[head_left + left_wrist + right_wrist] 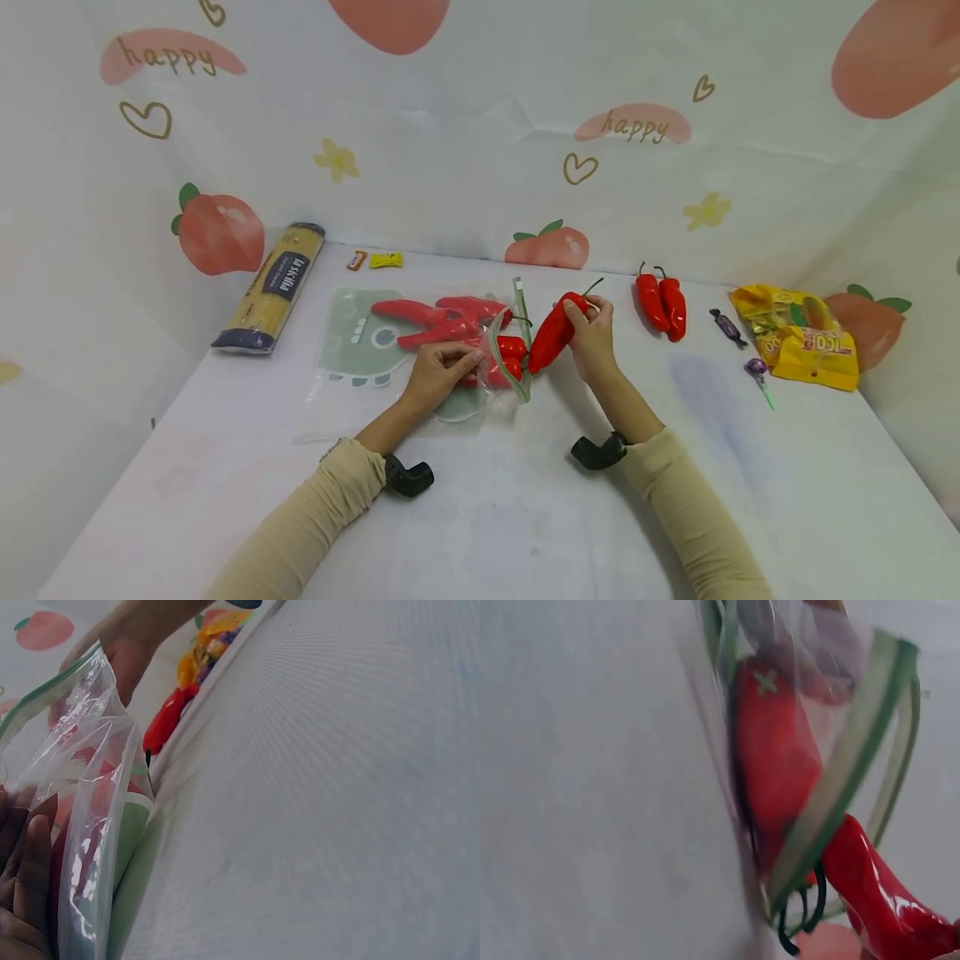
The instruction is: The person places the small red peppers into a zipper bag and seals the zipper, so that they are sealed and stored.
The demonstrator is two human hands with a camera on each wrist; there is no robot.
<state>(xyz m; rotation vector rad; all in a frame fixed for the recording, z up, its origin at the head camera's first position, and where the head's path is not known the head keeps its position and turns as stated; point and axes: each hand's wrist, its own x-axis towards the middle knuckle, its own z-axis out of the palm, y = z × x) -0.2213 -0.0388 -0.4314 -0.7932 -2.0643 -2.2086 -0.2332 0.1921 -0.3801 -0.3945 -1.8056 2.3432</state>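
Note:
A clear zip bag (318,417) with a green printed face and a green seal strip lies on the table, its mouth spread apart toward the right. Several red chili peppers (450,321) are inside it. My left hand (438,375) pinches the near side of the bag by its mouth. In my right hand (595,337) is another red chili pepper (551,337), gripped near its stem, its tip at the bag's mouth. The right wrist view has this pepper (881,892) beside the green seal strip (847,765). In the left wrist view, my left fingers (30,877) are behind the plastic.
Two red chili peppers (662,304) lie at the back right. Beyond them are a purple wrapped candy (727,327), a lollipop (757,371) and a yellow candy bag (813,350). A spaghetti pack (273,287) and small orange and yellow candies (386,260) stay at the back left.

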